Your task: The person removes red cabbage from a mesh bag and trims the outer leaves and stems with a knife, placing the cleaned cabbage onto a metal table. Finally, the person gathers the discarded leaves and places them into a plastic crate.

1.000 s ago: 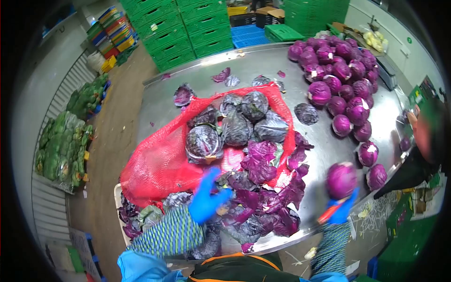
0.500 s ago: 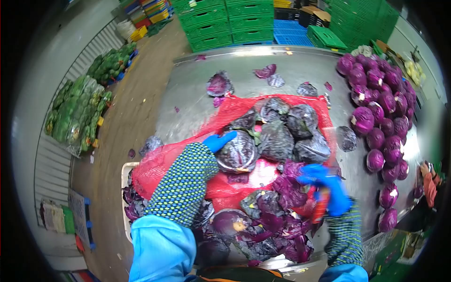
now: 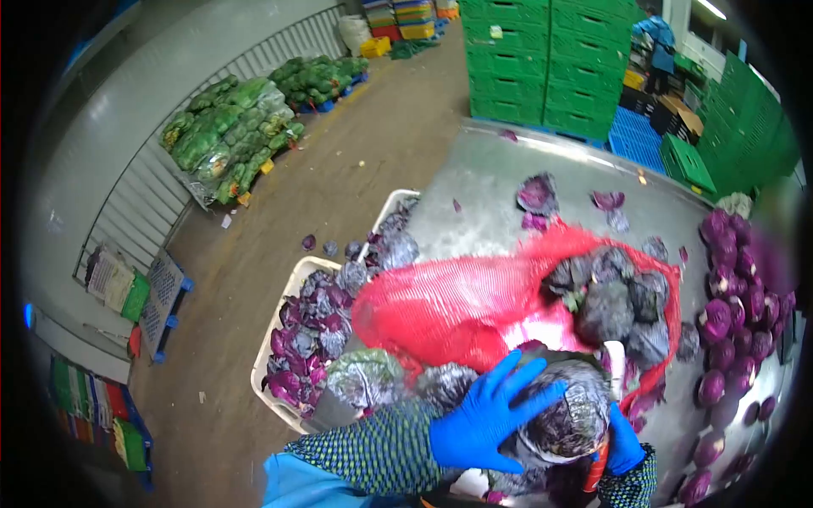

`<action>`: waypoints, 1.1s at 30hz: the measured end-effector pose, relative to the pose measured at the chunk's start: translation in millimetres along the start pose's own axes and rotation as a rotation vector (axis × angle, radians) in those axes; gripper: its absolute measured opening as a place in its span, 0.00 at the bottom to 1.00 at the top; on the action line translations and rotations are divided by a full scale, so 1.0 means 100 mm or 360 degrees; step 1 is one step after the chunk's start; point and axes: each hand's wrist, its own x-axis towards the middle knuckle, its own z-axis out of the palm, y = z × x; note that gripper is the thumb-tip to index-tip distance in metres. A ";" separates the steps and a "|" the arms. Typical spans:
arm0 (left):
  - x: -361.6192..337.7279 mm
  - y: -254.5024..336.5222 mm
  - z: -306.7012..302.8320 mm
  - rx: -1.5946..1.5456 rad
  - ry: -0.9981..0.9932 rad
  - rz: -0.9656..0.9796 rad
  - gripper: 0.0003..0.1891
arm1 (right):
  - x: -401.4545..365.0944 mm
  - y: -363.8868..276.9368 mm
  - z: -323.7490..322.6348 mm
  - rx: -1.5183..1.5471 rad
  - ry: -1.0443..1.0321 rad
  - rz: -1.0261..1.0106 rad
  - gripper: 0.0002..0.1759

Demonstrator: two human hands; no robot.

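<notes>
A dark purple cabbage (image 3: 566, 406) is near the table's front edge, close to my body. My left hand (image 3: 491, 415), in a blue glove, rests on its left side with fingers spread. At its right side my right hand (image 3: 625, 444), also gloved, is wrapped round the red handle of a knife (image 3: 614, 364), whose pale blade points up. Beyond the cabbage lies a red mesh bag (image 3: 457, 296), with several dark cabbages (image 3: 608, 309) at its open right end. Loose leaves (image 3: 368, 377) lie left of my left hand.
Trimmed purple cabbages (image 3: 720, 317) are piled along the right of the metal table (image 3: 483, 182). A white crate (image 3: 264, 360) of leaves stands at the left. Green crates (image 3: 546, 72) are stacked behind. A person (image 3: 656, 42) stands in the far background.
The view has swung left. A cabbage is now between my hands, close to my body. My left hand has moved off the cabbage by the mesh bag, and the knife now stands upright.
</notes>
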 end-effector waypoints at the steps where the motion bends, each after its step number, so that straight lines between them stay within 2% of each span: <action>1: -0.06 0.11 0.13 -0.0177 0.0079 0.0044 0.53 | -0.09 0.05 0.18 -0.0156 -0.0071 0.0122 0.30; 2: -0.12 0.24 0.29 -0.0385 0.0133 0.0089 0.52 | -0.11 0.22 0.19 -0.0193 -0.0080 0.0118 0.30; 3: -0.21 0.28 0.33 -0.0262 -0.0028 -0.0059 0.49 | 0.02 0.46 -0.29 -0.0370 0.0074 0.0286 0.27; 4: -0.27 0.17 0.56 -0.0371 0.0045 -0.0069 0.49 | -0.11 0.74 -0.82 -0.0518 0.0243 0.0484 0.26; 5: -0.32 0.08 0.76 -0.0594 -0.0059 -0.0314 0.50 | -0.29 0.72 -0.22 -0.0520 0.0675 0.0241 0.24; 6: -0.44 -0.11 1.11 -0.0398 0.0020 -0.0426 0.53 | -0.23 0.92 -0.34 -0.0341 0.0791 -0.0152 0.25; 7: -0.47 -0.04 1.13 -0.0399 -0.0012 -0.0454 0.57 | -0.30 0.98 -0.40 -0.0326 0.0886 -0.0300 0.26; 8: -0.43 0.01 1.15 -0.0413 -0.0066 -0.0391 0.57 | -0.42 1.02 -0.41 -0.0268 0.0897 -0.0362 0.23; 10: -0.38 0.12 1.17 -0.0343 -0.0107 -0.0667 0.59 | -0.59 1.15 -0.42 -0.0343 0.0862 -0.0474 0.20; 11: -0.31 0.22 1.11 -0.0212 -0.0203 -0.0750 0.58 | -0.63 1.28 -0.36 -0.0443 0.0935 -0.0767 0.21; 12: -0.28 0.21 1.13 -0.0204 -0.0237 -0.0712 0.58 | -0.70 1.37 -0.33 -0.0582 0.0966 -0.0873 0.26; 14: -0.26 0.12 1.17 -0.0106 -0.0234 -0.0581 0.58 | -0.78 1.54 -0.33 -0.1254 0.0843 -0.1197 0.29; 15: -0.26 0.04 1.21 -0.0359 -0.0222 -0.0559 0.57 | -0.80 1.57 -0.28 -0.1333 0.0761 -0.1334 0.31; 18: -0.31 -0.11 1.24 -0.0570 -0.0205 -0.0525 0.56 | -0.62 1.80 -0.41 -0.1547 0.0936 -0.1113 0.31; 19: -0.34 -0.16 1.29 -0.0652 -0.0150 -0.0494 0.57 | -0.66 1.82 -0.39 -0.1679 0.0953 -0.0627 0.31; 23: -0.39 -0.19 1.36 -0.0756 -0.0012 -0.0546 0.57 | -0.49 1.99 -0.28 -0.1687 0.1126 -0.0858 0.24; 25: -0.37 -0.16 1.35 -0.0720 -0.0004 -0.0539 0.57 | -0.43 1.89 -0.21 -0.1750 0.1029 -0.0554 0.17; 26: -0.38 -0.14 1.35 -0.0678 0.0006 -0.0538 0.57 | -0.41 1.90 -0.20 -0.1760 0.1007 -0.0544 0.17; 29: -0.33 -0.04 1.27 -0.0762 -0.0112 -0.0560 0.57 | -0.20 1.93 -0.36 -0.1973 0.1159 -0.0210 0.15; 30: -0.33 -0.05 1.29 -0.0602 -0.0183 -0.0593 0.56 | -0.04 2.01 -0.61 -0.2094 0.1224 -0.0065 0.17; 32: -0.38 -0.20 1.37 -0.0359 -0.0099 -0.0374 0.57 | 0.48 2.68 -1.77 -0.2345 0.1026 -0.0255 0.19; 33: -0.38 -0.29 1.33 -0.0715 -0.0067 -0.0385 0.56 | 0.28 2.35 -1.37 -0.1987 0.0947 -0.0466 0.18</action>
